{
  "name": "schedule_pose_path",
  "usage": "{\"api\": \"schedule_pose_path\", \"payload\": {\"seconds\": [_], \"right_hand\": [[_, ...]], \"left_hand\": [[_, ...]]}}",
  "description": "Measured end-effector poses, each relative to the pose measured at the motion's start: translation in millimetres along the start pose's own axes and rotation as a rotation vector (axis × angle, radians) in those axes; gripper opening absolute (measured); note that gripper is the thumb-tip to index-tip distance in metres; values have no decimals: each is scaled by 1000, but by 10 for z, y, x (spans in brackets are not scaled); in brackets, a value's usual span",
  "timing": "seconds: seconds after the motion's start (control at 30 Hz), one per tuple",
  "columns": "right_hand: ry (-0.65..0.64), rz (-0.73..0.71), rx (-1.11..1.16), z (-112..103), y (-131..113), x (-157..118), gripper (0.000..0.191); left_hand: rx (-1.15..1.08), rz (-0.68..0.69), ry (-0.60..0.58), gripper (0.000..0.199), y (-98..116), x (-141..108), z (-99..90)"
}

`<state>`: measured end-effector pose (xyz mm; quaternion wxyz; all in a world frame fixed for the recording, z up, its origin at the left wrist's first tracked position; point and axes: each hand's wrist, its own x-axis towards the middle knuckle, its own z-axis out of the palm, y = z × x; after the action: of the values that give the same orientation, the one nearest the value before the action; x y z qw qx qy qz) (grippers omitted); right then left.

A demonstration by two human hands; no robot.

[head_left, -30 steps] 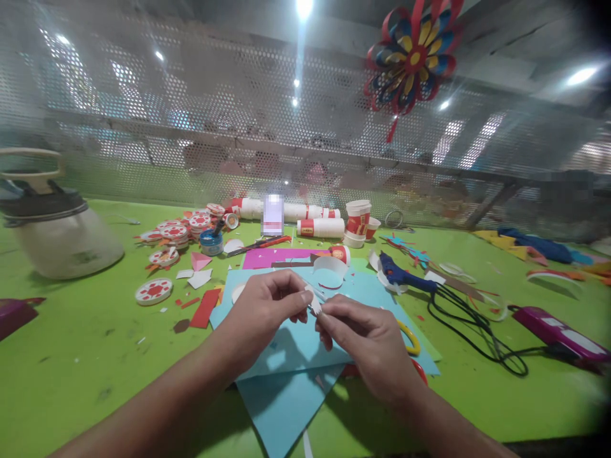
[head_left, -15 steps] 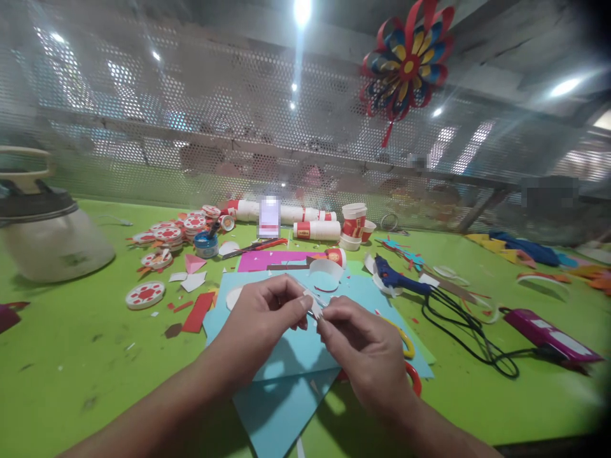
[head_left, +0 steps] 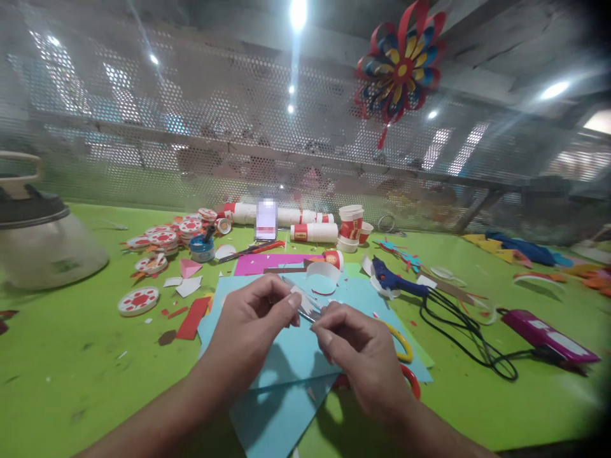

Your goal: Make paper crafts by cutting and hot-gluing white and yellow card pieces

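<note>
My left hand [head_left: 260, 327] is closed, with thumb and forefinger pinching a small white paper piece [head_left: 301, 299] that has a jagged, cut edge. Facing it a short way off, my right hand [head_left: 360, 350] curls closed around a pair of scissors. The yellow and red handle loops [head_left: 403, 343] of these scissors stick out to the right of that hand. Their blades show in part between the two hands, close to the white paper; the middle is covered by my fingers. Beneath both hands lie light blue paper sheets [head_left: 277, 372].
A glue gun [head_left: 396, 280] with a black cord and a magenta power unit [head_left: 548, 334] lie to the right. Paper cups [head_left: 351, 222], a phone [head_left: 266, 219] and a blue jar [head_left: 202, 248] stand behind. Red-and-white discs [head_left: 138, 301] and a large jug [head_left: 42, 242] are left.
My right fingertips have come away from the white paper piece, which now shows more fully in my left fingers. The view has shifted slightly.
</note>
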<state>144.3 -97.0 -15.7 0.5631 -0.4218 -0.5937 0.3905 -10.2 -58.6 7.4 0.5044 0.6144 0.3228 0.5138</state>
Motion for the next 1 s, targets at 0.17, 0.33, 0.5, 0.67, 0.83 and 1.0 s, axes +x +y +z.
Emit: {"api": "schedule_pose_path", "payload": {"seconds": [0.17,0.33,0.5,0.67,0.83,1.0], "right_hand": [[-114,-23,-154,-11,-19,16,15],[-128,-156,-285,-32,33,63,19],[-66,132,-277,-45,49,104,12],[129,118,-231,-163,16,165,37],[186,29,-253,-556,-64,389,26],[148,178,-546,-1023,31,618,28]], "left_hand": [[-75,-60,-81,17,-34,33,-20],[-64,-90,-137,15,-47,45,-29],[-45,-119,-143,14,-20,67,-1],[-53,-171,-139,16,-2,89,34],[-69,-197,-149,18,-38,99,46],[-75,-195,-164,15,-137,98,54]]}}
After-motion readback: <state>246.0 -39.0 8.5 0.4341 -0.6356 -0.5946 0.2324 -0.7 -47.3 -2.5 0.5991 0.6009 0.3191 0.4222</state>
